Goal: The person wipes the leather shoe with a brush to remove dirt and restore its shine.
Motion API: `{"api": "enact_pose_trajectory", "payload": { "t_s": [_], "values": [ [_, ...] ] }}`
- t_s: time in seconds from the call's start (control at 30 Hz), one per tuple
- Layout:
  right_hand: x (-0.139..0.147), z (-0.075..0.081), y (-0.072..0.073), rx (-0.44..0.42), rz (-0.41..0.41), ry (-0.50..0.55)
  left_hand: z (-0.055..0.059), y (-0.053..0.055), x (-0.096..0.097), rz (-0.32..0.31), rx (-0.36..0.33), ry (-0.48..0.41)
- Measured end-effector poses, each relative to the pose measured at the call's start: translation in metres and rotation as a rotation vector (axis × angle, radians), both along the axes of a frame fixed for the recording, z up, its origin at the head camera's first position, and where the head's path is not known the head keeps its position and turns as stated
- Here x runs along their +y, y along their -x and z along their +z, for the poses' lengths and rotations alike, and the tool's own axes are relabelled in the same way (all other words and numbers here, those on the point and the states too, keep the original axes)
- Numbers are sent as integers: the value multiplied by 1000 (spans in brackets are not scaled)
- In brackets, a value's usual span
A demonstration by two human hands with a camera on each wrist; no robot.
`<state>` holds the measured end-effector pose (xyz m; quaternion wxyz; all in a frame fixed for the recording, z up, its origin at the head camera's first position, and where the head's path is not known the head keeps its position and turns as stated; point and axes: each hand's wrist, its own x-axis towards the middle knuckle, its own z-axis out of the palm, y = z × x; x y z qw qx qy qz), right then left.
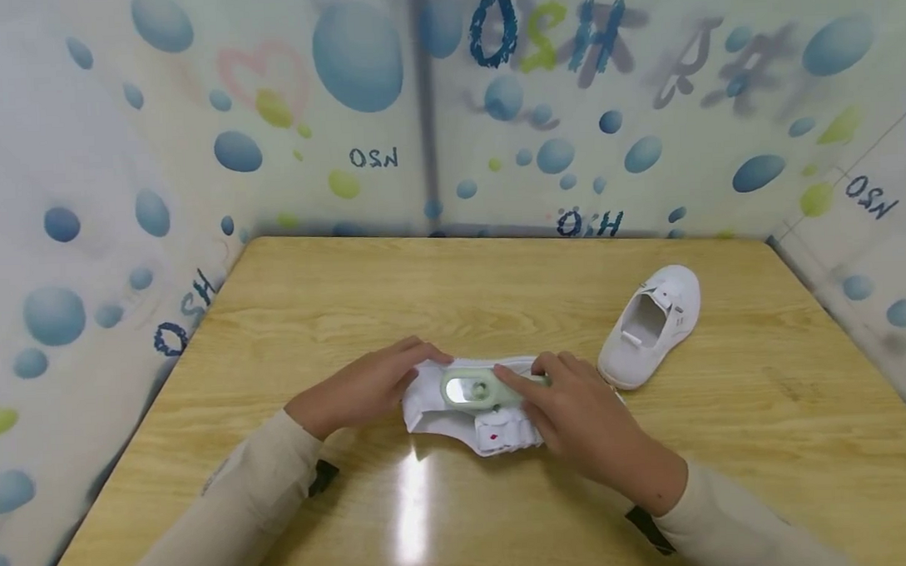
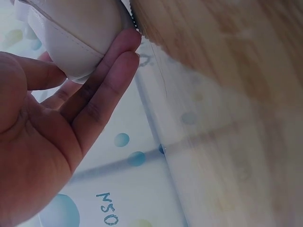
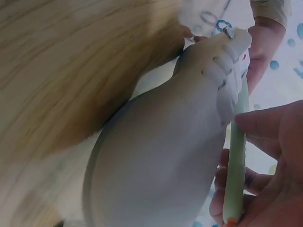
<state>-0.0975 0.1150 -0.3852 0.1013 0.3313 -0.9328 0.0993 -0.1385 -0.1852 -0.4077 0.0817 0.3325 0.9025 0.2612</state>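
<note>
A white lace-up shoe [image 1: 499,435] lies on its side at the front middle of the table. My left hand [image 1: 374,386] holds its left end; in the left wrist view that hand's thumb and fingers pinch the shoe [image 2: 78,33] at its rounded heel. With my right hand [image 1: 585,416] I hold a light green tool [image 1: 467,389], slim-handled with a shiny oval head, over the shoe. From the right wrist view, the tool [image 3: 235,170] appears edge-on, thin and orange at one end, running along the shoe's laced side. Its exact kind is unclear.
A second white shoe [image 1: 653,330] stands at the right of the wooden table [image 1: 393,293], its toe pointing away. Curtains with blue bubbles and lettering [image 1: 493,132] close in the back and both sides.
</note>
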Motion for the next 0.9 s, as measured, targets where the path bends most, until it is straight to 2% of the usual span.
{"api": "enact_pose_trajectory", "payload": {
  "t_s": [0.17,0.43,0.7,0.9],
  "values": [
    [15,1,-2,-8,-45,31,0,0,-2,13,-7,2],
    [43,7,-6,-34,-98,7,-1,1,0,7,-2,-2],
    [19,-1,-1,-16,-28,37,-1,1,0,9,-19,-4],
    [-7,-3,2,5,31,-7,-1,1,0,4,-29,-23]
  ]
}}
